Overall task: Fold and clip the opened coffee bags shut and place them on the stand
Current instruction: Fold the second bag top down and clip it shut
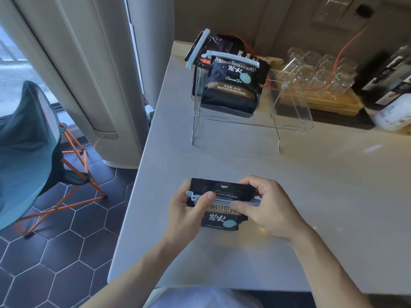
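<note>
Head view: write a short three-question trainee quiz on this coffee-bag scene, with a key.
1. True or false: the clear stand is empty.
2. What do the left hand and right hand hold across the near coffee bag?
A) scissors B) a pale blue clip C) tape
3. What lies on the tray right of the stand?

Key:
1. False: clipped bags sit on it.
2. B
3. Clear glasses.

Two clipped bags (pixel 229 90) on stand (pixel 289 127), glasses (pixel 320 72) behind, chair (pixel 29 152) left.
</note>
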